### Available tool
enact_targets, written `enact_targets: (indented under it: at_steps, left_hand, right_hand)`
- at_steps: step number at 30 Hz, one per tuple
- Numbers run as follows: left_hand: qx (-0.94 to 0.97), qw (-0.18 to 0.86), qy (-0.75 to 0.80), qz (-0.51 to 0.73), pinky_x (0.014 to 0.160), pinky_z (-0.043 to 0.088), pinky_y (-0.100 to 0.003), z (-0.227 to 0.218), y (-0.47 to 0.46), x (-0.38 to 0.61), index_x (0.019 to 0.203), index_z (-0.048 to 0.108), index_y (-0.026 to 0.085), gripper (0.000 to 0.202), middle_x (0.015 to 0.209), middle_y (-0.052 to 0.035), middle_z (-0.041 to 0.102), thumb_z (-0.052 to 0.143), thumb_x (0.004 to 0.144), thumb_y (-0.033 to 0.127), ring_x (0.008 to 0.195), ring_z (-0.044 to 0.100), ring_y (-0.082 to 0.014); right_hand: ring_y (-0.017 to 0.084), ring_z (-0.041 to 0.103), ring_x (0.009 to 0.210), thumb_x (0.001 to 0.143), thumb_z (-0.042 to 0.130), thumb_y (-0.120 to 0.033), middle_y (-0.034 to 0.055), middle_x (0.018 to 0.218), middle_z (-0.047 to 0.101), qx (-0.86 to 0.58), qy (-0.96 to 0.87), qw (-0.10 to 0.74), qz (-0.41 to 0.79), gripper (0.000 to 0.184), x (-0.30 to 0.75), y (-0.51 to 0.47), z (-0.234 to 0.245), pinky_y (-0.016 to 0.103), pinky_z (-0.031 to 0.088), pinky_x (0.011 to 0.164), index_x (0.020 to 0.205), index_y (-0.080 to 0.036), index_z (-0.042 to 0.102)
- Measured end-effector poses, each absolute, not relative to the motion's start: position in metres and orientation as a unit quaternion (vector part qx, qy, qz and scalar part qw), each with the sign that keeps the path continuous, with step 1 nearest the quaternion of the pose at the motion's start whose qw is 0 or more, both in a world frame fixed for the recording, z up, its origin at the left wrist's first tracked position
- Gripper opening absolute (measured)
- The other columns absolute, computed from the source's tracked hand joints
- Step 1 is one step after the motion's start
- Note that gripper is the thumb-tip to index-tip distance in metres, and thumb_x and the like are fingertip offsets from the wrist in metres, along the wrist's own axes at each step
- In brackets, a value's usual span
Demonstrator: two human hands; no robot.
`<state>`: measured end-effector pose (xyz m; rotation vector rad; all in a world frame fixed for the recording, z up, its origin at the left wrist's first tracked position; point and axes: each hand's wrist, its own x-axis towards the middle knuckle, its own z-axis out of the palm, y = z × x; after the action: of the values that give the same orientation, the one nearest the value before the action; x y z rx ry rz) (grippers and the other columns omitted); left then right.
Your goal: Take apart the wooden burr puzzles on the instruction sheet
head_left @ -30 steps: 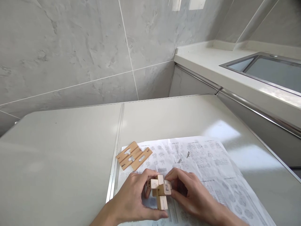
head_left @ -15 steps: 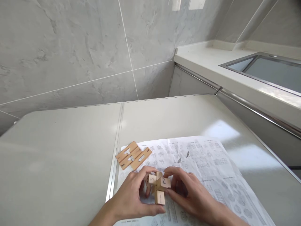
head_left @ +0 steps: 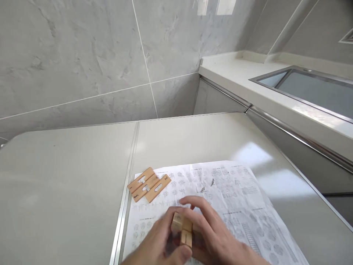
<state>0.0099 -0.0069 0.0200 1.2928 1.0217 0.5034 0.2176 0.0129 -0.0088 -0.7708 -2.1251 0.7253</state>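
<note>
A wooden burr puzzle [head_left: 186, 237] of interlocking blocks with handwritten marks is held between both hands above a printed sheet. My left hand [head_left: 161, 239] grips it from the left, thumb at the near block and fingers behind. My right hand [head_left: 212, 232] closes over its right side and top, the fingers covering part of the blocks. Beyond the hands, several flat wooden pieces [head_left: 149, 184] with cut-out slots and written numbers lie side by side on the sheet's left corner.
The large printed paper sheet [head_left: 239, 198] lies wrinkled on the pale table [head_left: 74, 184]. A metal seam [head_left: 121, 217] runs across the tabletop left of the paper. At the right stands a white counter [head_left: 226, 68] with an inset sink [head_left: 311, 86]. Grey tiled wall [head_left: 91, 55] rises behind.
My right hand has moved left and over the puzzle, covering the block marked 2. Both hands have drawn closer together. The view has shifted slightly; the flat pieces stay on the sheet.
</note>
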Motion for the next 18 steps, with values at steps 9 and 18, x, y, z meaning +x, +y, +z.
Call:
enact_targets:
  at_steps: [9,18]
  left_hand:
    - [0.536,0.691,0.412,0.254,0.076,0.047,-0.031,0.0231,-0.0068,0.0158,0.121,0.059,0.021,0.078,0.093,-0.0025,0.057,0.066,0.081,0.087,0.084,0.053,-0.0197]
    - [0.528,0.656,0.443,0.307,0.064,0.036,-0.027,0.0188,-0.0065,0.0140,0.117,0.056,0.022,0.074,0.080,0.0027,0.048,0.067,0.081,0.086,0.070,0.041,-0.0142]
  right_hand:
    - [0.030,0.064,0.119,0.107,0.060,-0.027,0.0174,0.132,0.064,-0.253,-0.838,0.385,0.293,0.043,0.2207,0.0130,-0.0072,0.041,0.057,0.100,0.146,-0.020,0.043]
    - [0.026,0.066,0.113,0.083,0.067,-0.005,0.0110,0.125,0.062,-0.265,-0.793,0.431,0.340,0.067,0.2203,0.0103,-0.0025,0.035,0.060,0.095,0.144,-0.024,0.045]
